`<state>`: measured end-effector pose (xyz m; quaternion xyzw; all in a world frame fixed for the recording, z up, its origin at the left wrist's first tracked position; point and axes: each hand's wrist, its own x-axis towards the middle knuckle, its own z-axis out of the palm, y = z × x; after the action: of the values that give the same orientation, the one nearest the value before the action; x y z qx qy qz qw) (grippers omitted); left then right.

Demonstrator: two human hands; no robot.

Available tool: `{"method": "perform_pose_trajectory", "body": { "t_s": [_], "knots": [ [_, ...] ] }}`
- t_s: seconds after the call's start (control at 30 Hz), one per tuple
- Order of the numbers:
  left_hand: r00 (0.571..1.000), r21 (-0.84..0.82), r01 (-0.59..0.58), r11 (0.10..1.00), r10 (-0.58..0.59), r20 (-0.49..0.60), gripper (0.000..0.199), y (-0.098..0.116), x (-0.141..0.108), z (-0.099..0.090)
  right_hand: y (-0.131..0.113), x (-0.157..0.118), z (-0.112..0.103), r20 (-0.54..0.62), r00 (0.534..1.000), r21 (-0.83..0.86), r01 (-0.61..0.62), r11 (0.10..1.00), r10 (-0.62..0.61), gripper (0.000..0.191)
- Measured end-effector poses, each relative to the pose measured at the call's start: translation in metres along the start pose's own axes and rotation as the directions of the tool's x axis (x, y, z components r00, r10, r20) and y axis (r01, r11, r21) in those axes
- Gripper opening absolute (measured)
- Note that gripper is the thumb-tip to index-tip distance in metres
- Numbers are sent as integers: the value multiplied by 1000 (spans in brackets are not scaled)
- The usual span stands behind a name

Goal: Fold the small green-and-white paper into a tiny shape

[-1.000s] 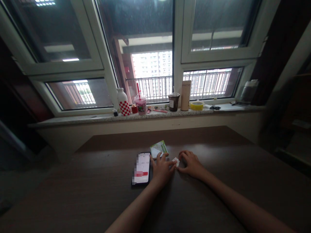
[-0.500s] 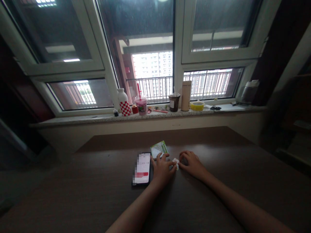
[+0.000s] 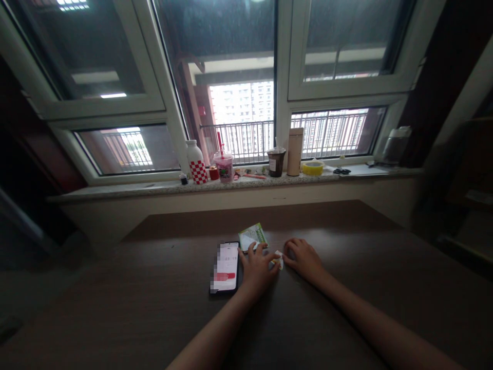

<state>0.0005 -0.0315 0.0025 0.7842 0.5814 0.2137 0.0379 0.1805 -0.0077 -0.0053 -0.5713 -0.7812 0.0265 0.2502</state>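
Observation:
A small, crumpled-looking white paper piece (image 3: 280, 261) with a yellowish patch lies on the table between my hands. My left hand (image 3: 256, 267) has its thumb and index finger closed on the paper's left side, while its other fingers reach forward, spread. From the right, my right hand (image 3: 304, 258) curls its fingers, with the thumb and a fingertip at the paper's right edge. Beside my left hand lies a phone (image 3: 227, 267) with a lit timer-like screen. A green and white packet (image 3: 252, 236) is just beyond my left fingertips, partly covered by them.
The dark brown table (image 3: 154, 308) reaches toward a stone window sill (image 3: 162, 189). Along the sill stand a checkered bottle (image 3: 197, 164), a pink drink cup (image 3: 224, 168), a dark drink cup (image 3: 276, 163), a tan flask (image 3: 295, 152), yellow tape (image 3: 313, 168) and black scissors (image 3: 342, 171).
My right thumb has shifted slightly left toward the paper piece, and the paper has turned a little, showing more of its yellowish patch. My left hand has barely moved.

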Motion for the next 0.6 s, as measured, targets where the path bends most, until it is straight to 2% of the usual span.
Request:
{"method": "perform_pose_trajectory", "body": {
  "t_s": [0.6],
  "knots": [
    [1000,18,3,1000,-3,8,24,2,-1,-2,-1,2,3,-34,999,-26,-37,999,36,12]
  ]
}}
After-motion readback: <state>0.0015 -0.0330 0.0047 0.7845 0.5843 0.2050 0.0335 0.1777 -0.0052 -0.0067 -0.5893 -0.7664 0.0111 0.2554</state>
